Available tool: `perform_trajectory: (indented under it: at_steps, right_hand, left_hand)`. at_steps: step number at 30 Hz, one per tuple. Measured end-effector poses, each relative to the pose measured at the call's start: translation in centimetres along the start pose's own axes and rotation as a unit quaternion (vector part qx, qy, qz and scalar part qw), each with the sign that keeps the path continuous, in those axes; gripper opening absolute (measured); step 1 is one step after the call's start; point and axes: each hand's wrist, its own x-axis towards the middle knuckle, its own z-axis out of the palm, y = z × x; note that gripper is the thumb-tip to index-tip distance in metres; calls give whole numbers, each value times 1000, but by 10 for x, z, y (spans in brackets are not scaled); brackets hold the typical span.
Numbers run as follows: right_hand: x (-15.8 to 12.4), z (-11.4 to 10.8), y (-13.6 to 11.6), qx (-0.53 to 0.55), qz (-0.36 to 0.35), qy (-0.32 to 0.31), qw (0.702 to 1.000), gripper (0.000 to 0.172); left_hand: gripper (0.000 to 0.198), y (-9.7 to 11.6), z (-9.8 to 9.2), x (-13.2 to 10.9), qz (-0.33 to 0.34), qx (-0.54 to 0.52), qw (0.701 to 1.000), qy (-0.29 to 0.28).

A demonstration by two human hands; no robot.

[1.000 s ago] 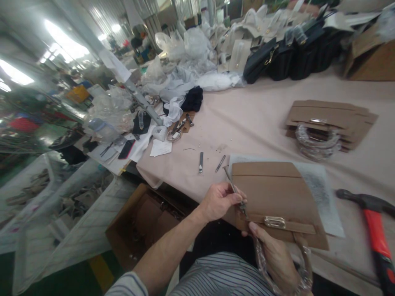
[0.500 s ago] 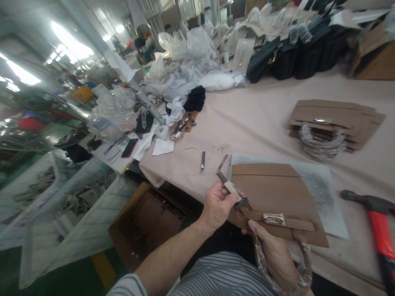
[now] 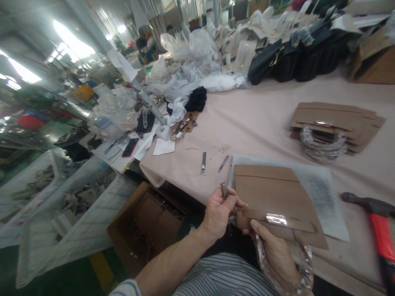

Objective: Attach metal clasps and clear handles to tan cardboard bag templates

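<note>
My left hand [image 3: 217,211] is closed around a slim, strap-like piece with a metallic end [image 3: 224,190]; its exact kind is unclear. The fingers sit at the left end of a brown leather bag panel [image 3: 268,185], which carries a shiny metal clasp [image 3: 276,219] on a strap. Gripping the panel's near edge is my right hand [image 3: 273,246], thumb on top. A plastic-wrapped bag handle [image 3: 261,255] loops down around that hand. Beneath the panel lies a white sheet [image 3: 324,193] with dark smudges.
Right of the panel lies a hammer [image 3: 381,230] with a red grip. Nail clippers [image 3: 204,163] and a thin metal rod [image 3: 223,163] lie ahead. Farther back are stacked brown bag panels [image 3: 333,117] and black bags [image 3: 290,61]. An open cardboard box [image 3: 123,230] stands below left.
The strap-like piece in my left hand has turned and dropped lower, so its white middle and prongs are now mostly hidden. My right hand keeps its hold on the panel.
</note>
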Motion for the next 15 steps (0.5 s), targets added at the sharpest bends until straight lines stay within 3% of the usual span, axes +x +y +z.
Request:
perform_trajectory:
  at_steps: [4,7,11,15]
  right_hand:
    - [2,1,6,-1,21,25,999,37]
    - [4,0,9,-43,19,34,998,42]
    - [0,3,3,-127,-5,17,992,44]
    - [-3,3,-3,-127,-34,2,991,46]
  left_hand:
    - [43,21,6,8,66,-53,995,60]
    - [39,27,16,14,118,-75,988,68]
    - [30,9,30,16,138,-59,987,57]
    - [26,-4,28,6,157,71,985,24]
